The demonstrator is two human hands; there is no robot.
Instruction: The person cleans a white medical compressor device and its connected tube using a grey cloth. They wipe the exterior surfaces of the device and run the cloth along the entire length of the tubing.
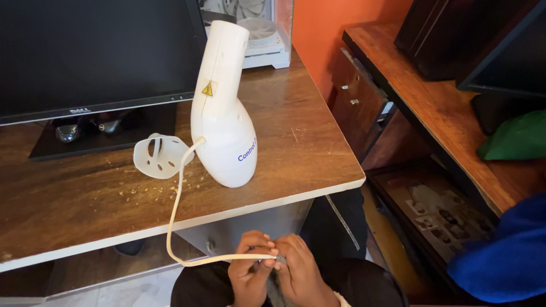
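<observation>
Both hands, left hand [248, 272] and right hand [298, 273], pinch the end of the thin cream cord [174, 210]; keeping slack spares the white plastic handheld appliance [223, 113] on the wooden counter [85, 199].

A home computer corner: a dark monitor [91, 51] on a worn wooden worktop [296, 142], orange wall [352, 23], white computer case [264, 28] behind.

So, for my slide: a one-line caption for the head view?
Both hands pinch the cream cord of a white appliance on a wooden desk.

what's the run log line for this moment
left hand: pinches cord end | right hand: touching it | white hair dryer: on wooden desk
</observation>
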